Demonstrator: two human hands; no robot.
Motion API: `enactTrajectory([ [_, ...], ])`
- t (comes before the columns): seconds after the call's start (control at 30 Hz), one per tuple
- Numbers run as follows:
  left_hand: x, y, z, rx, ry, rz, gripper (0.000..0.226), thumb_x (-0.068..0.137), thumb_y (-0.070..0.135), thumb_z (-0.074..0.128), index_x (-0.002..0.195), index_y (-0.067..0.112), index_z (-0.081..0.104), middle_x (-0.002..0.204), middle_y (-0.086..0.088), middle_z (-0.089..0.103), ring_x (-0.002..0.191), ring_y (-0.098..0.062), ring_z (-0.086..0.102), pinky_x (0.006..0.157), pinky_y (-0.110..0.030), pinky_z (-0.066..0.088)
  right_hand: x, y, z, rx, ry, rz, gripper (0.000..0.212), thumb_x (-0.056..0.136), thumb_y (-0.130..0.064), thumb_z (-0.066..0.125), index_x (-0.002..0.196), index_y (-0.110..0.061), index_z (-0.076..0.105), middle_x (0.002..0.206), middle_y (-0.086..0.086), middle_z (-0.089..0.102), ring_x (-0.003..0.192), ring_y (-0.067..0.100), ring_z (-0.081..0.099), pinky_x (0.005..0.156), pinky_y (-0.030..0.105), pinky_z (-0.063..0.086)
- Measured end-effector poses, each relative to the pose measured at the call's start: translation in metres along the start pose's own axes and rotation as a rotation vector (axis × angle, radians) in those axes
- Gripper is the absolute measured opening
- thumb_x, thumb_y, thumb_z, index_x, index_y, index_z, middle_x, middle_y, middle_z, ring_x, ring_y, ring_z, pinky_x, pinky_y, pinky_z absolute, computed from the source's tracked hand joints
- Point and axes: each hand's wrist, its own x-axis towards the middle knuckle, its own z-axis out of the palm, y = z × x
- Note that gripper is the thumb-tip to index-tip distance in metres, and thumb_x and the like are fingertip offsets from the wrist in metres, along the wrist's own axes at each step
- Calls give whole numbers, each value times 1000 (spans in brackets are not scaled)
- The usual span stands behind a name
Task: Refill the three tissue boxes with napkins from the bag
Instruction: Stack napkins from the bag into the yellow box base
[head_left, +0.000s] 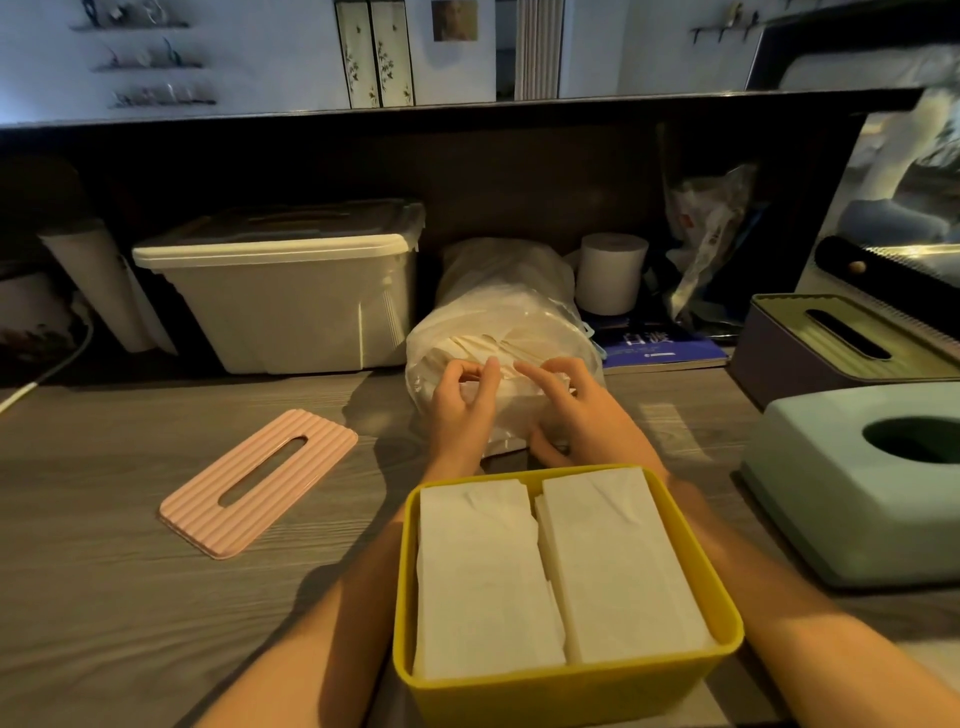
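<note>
Pink lid (258, 481) left, teal box (852, 488) right

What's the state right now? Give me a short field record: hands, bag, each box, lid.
left hand: pinching napkins at the bag mouth
right hand: fingers curled on the same napkins
bag: on its side behind the yellow box, mouth toward the person, napkins inside
yellow box: open, two napkin stacks side by side
pink lid: off, flat on the table left of the yellow box
green box: right, lid on
purple box: far right, lid on
</note>
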Motion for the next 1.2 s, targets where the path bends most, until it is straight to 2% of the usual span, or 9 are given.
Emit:
enactTrajectory([
  [0.13, 3, -1, 4, -23, 13, -4, 30, 102, 39, 56, 103, 10, 63, 95, 2, 65, 92, -12, 60, 81, -29, 50, -2, 0, 6, 113, -60, 106, 87, 87, -25, 76, 157, -40, 27, 144, 8, 37, 121, 27, 52, 100, 36, 52],
  [0.27, 4, -1, 5, -72, 16, -36, 32, 101, 41, 56, 102, 9, 63, 98, -3, 66, 96, -19, 61, 84, -34, 51, -4, -10, 9, 502, -2, 283, 81, 86, -17, 75, 152, -42, 34, 144, 1, 39, 123, 3, 45, 92, -1, 35],
  [0.37, 4, -1, 6, -109, 25, -71, 29, 101, 41, 56, 102, 13, 63, 102, -3, 66, 100, -19, 62, 88, -36, 53, 3, -17, 12, 691, 72, 292, 83, 80, -15, 69, 152, -38, 36, 149, -8, 43, 131, -11, 37, 106, 7, 30],
  [0.47, 4, -1, 6, -118, 27, -68, 27, 101, 42, 57, 101, 16, 63, 102, -2, 67, 100, -19, 63, 89, -37, 54, 5, -21, 12, 790, 56, 258, 84, 78, -9, 64, 153, -33, 36, 152, -19, 41, 139, 2, 39, 114, 25, 36],
  [0.53, 3, 0, 6, -126, 29, -56, 27, 101, 41, 56, 102, 15, 63, 100, -2, 66, 97, -17, 62, 85, -33, 53, 5, -21, 9, 759, 50, 218, 85, 78, -7, 62, 154, -32, 35, 150, -14, 43, 134, 7, 44, 113, 30, 40],
  [0.7, 1, 0, 5, -72, 73, -49, 16, 102, 31, 57, 106, 15, 58, 97, 5, 60, 90, -9, 56, 73, -21, 45, 2, -11, 5, 594, 4, 211, 81, 83, -11, 66, 153, -38, 36, 142, 1, 44, 120, -1, 48, 95, 4, 38],
  [0.9, 1, 2, 5, -90, 97, -23, 14, 102, 30, 57, 106, 17, 55, 99, 5, 58, 87, -3, 54, 68, -10, 42, -1, -10, 8, 346, -109, 159, 78, 96, -7, 63, 157, -40, 27, 133, 4, 44, 102, 24, 60, 90, 34, 57],
  [1.07, -3, 2, 4, -123, 105, 59, 9, 103, 30, 55, 103, 21, 55, 98, 6, 58, 89, -5, 55, 68, -8, 45, -4, -11, 4, 414, 14, 84, 66, 98, 1, 54, 153, -32, 38, 137, -1, 48, 120, 7, 52, 98, 7, 40],
  [1.2, -2, 0, 3, 0, 77, -12, 10, 103, 27, 55, 108, 19, 53, 99, 7, 55, 89, -4, 52, 69, -17, 41, -4, -6, 6, 387, -67, 144, 83, 93, -1, 62, 156, -43, 27, 149, -3, 41, 119, 11, 51, 88, 2, 42],
])
